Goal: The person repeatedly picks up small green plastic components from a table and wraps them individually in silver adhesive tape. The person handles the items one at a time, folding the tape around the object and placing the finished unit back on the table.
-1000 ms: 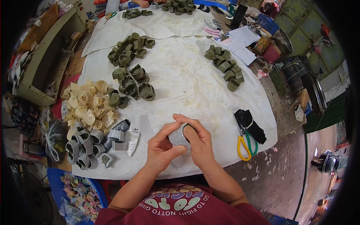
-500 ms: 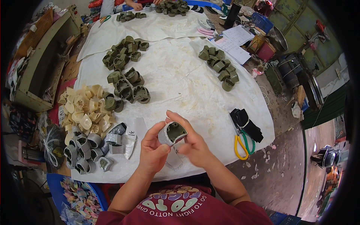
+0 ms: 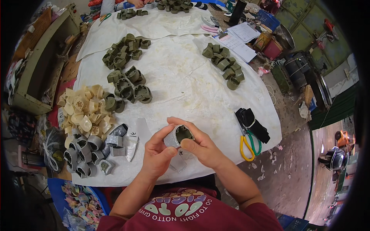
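Observation:
Between my two hands, over the near edge of the table, I hold a hollow D-shaped piece [image 3: 170,140], olive green inside with a silver-grey covering round its wall. My left hand [image 3: 157,149] grips its left side, thumb low on the wall. My right hand [image 3: 202,148] is closed round the right side, its thumb at the open rim. To the left stand several similar silver-covered pieces [image 3: 83,151], beside flat silver strips [image 3: 132,149]. A pile of cream hollow pieces [image 3: 83,109] lies behind them. Bare green pieces [image 3: 125,88] are grouped farther back.
Scissors [image 3: 247,150] with yellow and green handles lie at the right edge by a rolled black bundle [image 3: 254,125]. More green pieces [image 3: 223,63] and papers [image 3: 237,45] are back right. A blue tub [image 3: 54,190] of scraps stands lower left. Another person's hands [image 3: 137,3] show at the far end.
The held piece has turned slightly and moved a little to the right. My right thumb has come up onto its rim. The whole view has shifted slightly.

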Action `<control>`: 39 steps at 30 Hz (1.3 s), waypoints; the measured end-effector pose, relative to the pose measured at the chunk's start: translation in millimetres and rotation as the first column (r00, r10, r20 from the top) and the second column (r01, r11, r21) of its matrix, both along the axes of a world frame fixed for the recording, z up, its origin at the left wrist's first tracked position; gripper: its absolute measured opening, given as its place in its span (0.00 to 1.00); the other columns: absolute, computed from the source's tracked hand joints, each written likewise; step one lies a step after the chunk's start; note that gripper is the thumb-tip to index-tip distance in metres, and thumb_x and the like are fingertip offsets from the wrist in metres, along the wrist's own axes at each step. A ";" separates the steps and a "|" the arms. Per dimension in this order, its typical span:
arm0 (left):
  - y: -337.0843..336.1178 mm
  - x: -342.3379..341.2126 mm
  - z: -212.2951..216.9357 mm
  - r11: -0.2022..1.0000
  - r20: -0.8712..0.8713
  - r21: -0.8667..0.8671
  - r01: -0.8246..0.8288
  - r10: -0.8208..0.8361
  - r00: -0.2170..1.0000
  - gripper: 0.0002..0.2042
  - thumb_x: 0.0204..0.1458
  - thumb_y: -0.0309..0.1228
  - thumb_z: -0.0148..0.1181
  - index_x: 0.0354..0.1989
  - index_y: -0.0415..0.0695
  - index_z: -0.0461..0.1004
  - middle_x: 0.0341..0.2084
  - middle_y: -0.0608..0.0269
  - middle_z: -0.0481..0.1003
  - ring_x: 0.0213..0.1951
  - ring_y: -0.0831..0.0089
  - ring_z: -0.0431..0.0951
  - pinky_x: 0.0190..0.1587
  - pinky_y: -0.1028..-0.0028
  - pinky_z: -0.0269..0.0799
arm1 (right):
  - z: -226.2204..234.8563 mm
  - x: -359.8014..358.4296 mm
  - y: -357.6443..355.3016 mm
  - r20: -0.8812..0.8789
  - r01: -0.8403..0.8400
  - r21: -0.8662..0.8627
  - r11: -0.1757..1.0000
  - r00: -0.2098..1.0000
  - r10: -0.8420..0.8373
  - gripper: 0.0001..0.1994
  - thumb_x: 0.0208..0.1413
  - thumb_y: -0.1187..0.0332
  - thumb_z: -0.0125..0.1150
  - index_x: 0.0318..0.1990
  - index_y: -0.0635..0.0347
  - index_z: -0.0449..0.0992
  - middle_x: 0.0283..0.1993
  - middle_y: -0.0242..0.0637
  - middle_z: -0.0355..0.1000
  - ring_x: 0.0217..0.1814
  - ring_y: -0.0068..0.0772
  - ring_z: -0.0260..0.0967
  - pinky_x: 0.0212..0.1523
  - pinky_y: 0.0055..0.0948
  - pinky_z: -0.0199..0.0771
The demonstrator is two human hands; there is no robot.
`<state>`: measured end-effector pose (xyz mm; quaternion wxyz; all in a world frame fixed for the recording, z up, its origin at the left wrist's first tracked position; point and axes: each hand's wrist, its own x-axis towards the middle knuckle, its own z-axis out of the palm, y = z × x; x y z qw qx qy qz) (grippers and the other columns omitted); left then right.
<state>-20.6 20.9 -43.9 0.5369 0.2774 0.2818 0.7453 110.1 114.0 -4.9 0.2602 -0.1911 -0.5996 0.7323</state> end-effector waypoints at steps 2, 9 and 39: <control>-0.5 0.4 -9.2 0.999 -0.196 0.036 -0.014 0.021 0.980 0.27 0.49 0.19 0.61 0.61 0.42 0.64 0.58 0.58 0.65 0.56 0.70 0.68 0.58 0.64 0.67 | -1.2 -1.3 -4.0 0.011 0.002 -0.116 0.993 1.000 0.000 0.22 0.58 0.70 0.46 0.60 0.66 0.64 0.61 0.39 0.65 0.63 0.28 0.58 0.64 0.29 0.53; -2.0 -4.4 -3.0 0.987 0.177 0.088 0.133 -0.147 0.973 0.25 0.54 0.26 0.59 0.62 0.54 0.65 0.57 0.59 0.67 0.58 0.60 0.69 0.56 0.56 0.70 | -0.7 5.3 5.6 0.021 -0.064 -0.106 0.992 0.998 0.067 0.21 0.59 0.73 0.45 0.60 0.62 0.65 0.55 0.36 0.67 0.58 0.24 0.62 0.57 0.27 0.62; 3.9 -18.0 10.8 0.913 -0.325 -0.394 -0.108 -0.028 0.945 0.23 0.47 0.24 0.66 0.53 0.36 0.69 0.46 0.62 0.70 0.44 0.80 0.72 0.45 0.79 0.70 | -7.1 -10.2 0.0 0.108 0.186 0.645 0.741 0.938 -0.330 0.13 0.56 0.71 0.61 0.48 0.63 0.76 0.46 0.32 0.74 0.43 0.20 0.69 0.41 0.24 0.72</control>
